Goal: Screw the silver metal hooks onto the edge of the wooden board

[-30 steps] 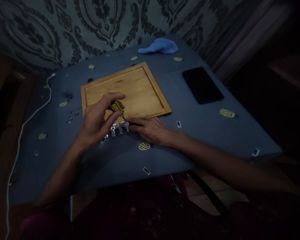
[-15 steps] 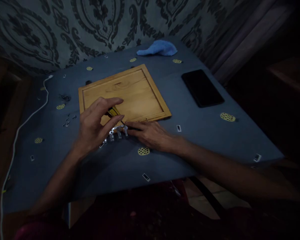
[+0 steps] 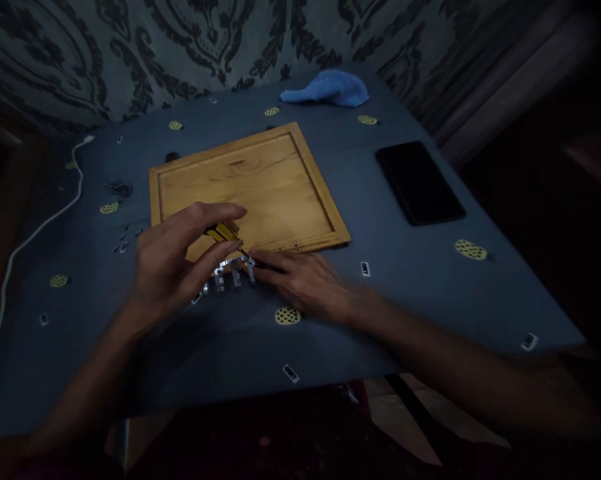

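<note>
A yellow-and-black screwdriver [image 3: 224, 233] is held in my left hand [image 3: 173, 250], between the thumb and the raised fingers. Its shaft slants down to the right end of a shiny metal hook rail [image 3: 235, 270], where the tip meets it. The rail lies along the front edge of a framed wooden board [image 3: 240, 177], and its left part is partly hidden by my left hand. My right hand [image 3: 305, 280] rests at that edge, its fingertips pinching the rail's right end. A dark strip shows between those fingers; I cannot tell what it is.
Several small screws [image 3: 125, 239] lie left of the board, near a dark tangled bit [image 3: 119, 189]. A white cable [image 3: 47, 223] runs down the left side. A black phone [image 3: 420, 183] lies to the right, and a blue cloth [image 3: 327, 89] sits at the back of the table [image 3: 340, 340].
The view has shifted a little. My left hand keeps the screwdriver at the rail's right end, its handle turned slightly. My right hand stays at the same spot on the board's edge.
</note>
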### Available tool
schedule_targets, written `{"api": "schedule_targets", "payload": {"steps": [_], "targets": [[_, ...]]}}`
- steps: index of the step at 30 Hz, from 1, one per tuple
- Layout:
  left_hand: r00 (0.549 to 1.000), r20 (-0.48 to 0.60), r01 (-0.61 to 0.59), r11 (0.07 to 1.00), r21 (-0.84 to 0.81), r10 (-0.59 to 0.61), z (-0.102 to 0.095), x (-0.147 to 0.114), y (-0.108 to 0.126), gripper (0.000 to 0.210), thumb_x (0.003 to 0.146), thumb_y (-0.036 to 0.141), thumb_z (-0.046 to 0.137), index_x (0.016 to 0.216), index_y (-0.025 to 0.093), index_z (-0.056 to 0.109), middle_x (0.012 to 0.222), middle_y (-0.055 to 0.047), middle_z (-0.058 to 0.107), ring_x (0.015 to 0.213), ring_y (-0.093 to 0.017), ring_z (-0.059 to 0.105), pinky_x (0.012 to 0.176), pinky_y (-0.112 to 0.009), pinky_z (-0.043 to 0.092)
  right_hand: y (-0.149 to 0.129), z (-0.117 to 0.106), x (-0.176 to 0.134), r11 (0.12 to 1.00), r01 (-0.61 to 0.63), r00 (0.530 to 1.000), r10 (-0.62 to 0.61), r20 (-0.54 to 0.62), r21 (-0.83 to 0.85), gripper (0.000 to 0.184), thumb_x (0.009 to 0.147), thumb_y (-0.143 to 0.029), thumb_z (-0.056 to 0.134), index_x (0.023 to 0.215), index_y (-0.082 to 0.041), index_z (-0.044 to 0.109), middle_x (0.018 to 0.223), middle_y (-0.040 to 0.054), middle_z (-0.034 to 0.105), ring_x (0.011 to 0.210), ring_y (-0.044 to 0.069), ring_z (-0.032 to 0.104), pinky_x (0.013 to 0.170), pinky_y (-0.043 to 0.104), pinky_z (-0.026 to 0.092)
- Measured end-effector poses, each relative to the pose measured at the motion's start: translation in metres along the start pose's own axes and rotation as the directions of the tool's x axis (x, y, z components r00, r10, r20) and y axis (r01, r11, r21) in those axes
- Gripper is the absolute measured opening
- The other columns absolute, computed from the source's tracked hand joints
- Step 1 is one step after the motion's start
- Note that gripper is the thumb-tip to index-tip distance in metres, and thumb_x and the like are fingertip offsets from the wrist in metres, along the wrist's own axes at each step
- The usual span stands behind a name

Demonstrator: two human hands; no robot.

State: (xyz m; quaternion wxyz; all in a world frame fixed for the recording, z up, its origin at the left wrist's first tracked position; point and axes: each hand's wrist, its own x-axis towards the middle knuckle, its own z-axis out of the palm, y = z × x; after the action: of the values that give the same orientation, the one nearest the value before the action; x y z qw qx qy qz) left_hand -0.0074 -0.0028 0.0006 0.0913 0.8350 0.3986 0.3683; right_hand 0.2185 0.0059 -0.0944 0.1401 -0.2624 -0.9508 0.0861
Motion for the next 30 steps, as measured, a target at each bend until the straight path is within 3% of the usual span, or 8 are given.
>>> {"api": "schedule_targets", "payload": {"steps": [8, 14, 19, 23, 30], "targets": [[0.997, 0.020, -0.070, 0.995, 0.071, 0.068, 0.0018, 0.0035, 0.0025, 0.034, 0.095, 0.015, 0.069, 0.128, 0.022, 0.063, 0.113, -0.004, 0.076, 0.104, -0.017, 0.074, 0.092, -0.028, 0.063, 0.0012, 0.0004, -0.0016, 1.000, 0.020, 0.999, -0.020, -0.029, 0.006, 0.053, 0.090, -0.003, 0.061, 0.140, -0.021, 0.062, 0.153, 0.0119, 0.058, 0.111, 0.029, 0.074, 0.083, 0.043, 0.067], [1.000, -0.003, -0.022, 0.995, 0.100, 0.022, 0.0030, 0.0019, 0.0036, 0.031, 0.095, 0.020, 0.071, 0.125, 0.026, 0.067, 0.113, -0.002, 0.077, 0.100, -0.018, 0.076, 0.090, -0.032, 0.065, 0.0013, 0.0019, -0.0029, 1.000, 0.019, 0.999, -0.019, -0.048, -0.009, 0.050, 0.092, -0.004, 0.057, 0.137, -0.022, 0.065, 0.152, 0.0100, 0.060, 0.108, 0.028, 0.076, 0.078, 0.042, 0.068], [0.997, -0.047, 0.058, 0.997, 0.053, -0.056, 0.0048, 0.0004, 0.0017, 0.032, 0.094, 0.022, 0.073, 0.124, 0.026, 0.066, 0.117, -0.001, 0.076, 0.098, -0.016, 0.075, 0.089, -0.028, 0.064, 0.0024, 0.0025, -0.0015, 1.000, 0.025, 0.997, -0.025, -0.068, -0.002, 0.046, 0.092, -0.004, 0.057, 0.133, -0.022, 0.068, 0.149, 0.0091, 0.063, 0.103, 0.024, 0.077, 0.079, 0.039, 0.067], [0.996, -0.007, 0.090, 0.996, 0.014, -0.090, 0.0036, 0.0011, 0.0022, 0.033, 0.094, 0.021, 0.072, 0.126, 0.026, 0.064, 0.119, -0.001, 0.074, 0.095, -0.015, 0.075, 0.086, -0.027, 0.062, 0.0021, 0.0002, -0.0001, 1.000, 0.016, 0.998, -0.015, -0.053, 0.014, 0.049, 0.092, -0.003, 0.057, 0.136, -0.022, 0.066, 0.149, 0.0095, 0.062, 0.106, 0.024, 0.076, 0.078, 0.036, 0.066], [0.998, 0.049, 0.027, 1.000, -0.011, -0.026, 0.0009, 0.0023, 0.0057, 0.033, 0.096, 0.015, 0.067, 0.127, 0.025, 0.063, 0.118, -0.002, 0.073, 0.103, -0.017, 0.074, 0.093, -0.030, 0.061, 0.0012, -0.0004, -0.0017, 1.000, 0.000, 0.999, 0.000, -0.050, 0.012, 0.053, 0.093, -0.005, 0.057, 0.142, -0.024, 0.062, 0.151, 0.0087, 0.061, 0.107, 0.025, 0.076, 0.074, 0.035, 0.065]]}}
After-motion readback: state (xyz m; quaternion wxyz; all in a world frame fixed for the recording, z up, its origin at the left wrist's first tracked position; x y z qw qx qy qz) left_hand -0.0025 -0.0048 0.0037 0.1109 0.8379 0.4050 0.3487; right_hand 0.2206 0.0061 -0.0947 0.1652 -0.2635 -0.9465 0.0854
